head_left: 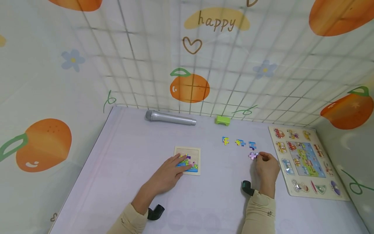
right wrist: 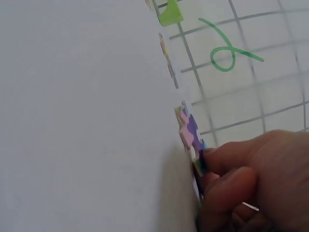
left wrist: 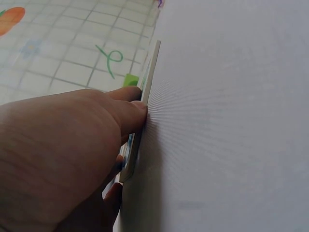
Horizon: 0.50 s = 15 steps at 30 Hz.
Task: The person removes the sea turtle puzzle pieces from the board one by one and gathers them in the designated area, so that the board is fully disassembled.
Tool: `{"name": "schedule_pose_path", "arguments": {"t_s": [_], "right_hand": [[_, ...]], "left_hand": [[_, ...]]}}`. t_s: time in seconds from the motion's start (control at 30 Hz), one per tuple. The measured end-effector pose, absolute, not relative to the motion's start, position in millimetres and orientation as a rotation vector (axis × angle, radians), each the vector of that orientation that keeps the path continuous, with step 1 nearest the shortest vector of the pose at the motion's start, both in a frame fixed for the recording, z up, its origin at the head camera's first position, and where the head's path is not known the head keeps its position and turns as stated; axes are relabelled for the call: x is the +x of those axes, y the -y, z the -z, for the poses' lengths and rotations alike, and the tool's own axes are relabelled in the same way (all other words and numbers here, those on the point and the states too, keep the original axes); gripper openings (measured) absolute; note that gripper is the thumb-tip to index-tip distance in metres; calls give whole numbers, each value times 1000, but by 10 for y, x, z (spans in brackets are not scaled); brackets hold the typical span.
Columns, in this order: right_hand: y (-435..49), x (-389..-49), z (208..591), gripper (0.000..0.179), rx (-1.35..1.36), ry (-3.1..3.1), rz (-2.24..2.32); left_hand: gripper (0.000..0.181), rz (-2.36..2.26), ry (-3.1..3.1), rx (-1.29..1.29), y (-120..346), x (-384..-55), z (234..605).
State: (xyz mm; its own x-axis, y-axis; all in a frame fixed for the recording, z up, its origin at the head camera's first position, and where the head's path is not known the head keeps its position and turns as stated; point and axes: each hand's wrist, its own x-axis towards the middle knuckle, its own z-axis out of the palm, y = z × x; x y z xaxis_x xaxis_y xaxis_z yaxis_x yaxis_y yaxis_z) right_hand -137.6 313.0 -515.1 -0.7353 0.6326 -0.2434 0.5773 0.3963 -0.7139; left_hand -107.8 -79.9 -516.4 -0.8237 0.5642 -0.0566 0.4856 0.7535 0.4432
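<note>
My left hand (head_left: 167, 174) lies over a small wooden puzzle tray (head_left: 179, 149), its fingers spread and fairly straight across the tray's colourful pieces, which they partly cover. From the left wrist the tray (left wrist: 153, 67) appears edge-on, with fingers of my left hand (left wrist: 63, 145) at its rim. To the right, my right hand (head_left: 267, 169) pinches a purple and pink jigsaw piece (head_left: 252, 156) between thumb and finger, close to the tabletop. The right wrist view shows that jigsaw piece (right wrist: 190, 129) at the fingertips of my right hand (right wrist: 241, 174).
Beyond the right hand lie three loose jigsaw pieces, a yellow-and-blue one (head_left: 225, 140), another (head_left: 240, 142) and a blue one (head_left: 252, 146). A larger wooden picture puzzle board (head_left: 281, 175) stands right. Along the back are a grey toy microphone (head_left: 172, 118) and a green block (head_left: 222, 120).
</note>
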Motion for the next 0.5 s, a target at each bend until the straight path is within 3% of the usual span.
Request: {"name": "schedule_pose_path", "arguments": {"t_s": [0.5], "right_hand": [[-3146,-1369,5152,33,-1136,2508,-1293]], "left_hand": [[41,-636,-2760,830,805,-1081,5181]]}}
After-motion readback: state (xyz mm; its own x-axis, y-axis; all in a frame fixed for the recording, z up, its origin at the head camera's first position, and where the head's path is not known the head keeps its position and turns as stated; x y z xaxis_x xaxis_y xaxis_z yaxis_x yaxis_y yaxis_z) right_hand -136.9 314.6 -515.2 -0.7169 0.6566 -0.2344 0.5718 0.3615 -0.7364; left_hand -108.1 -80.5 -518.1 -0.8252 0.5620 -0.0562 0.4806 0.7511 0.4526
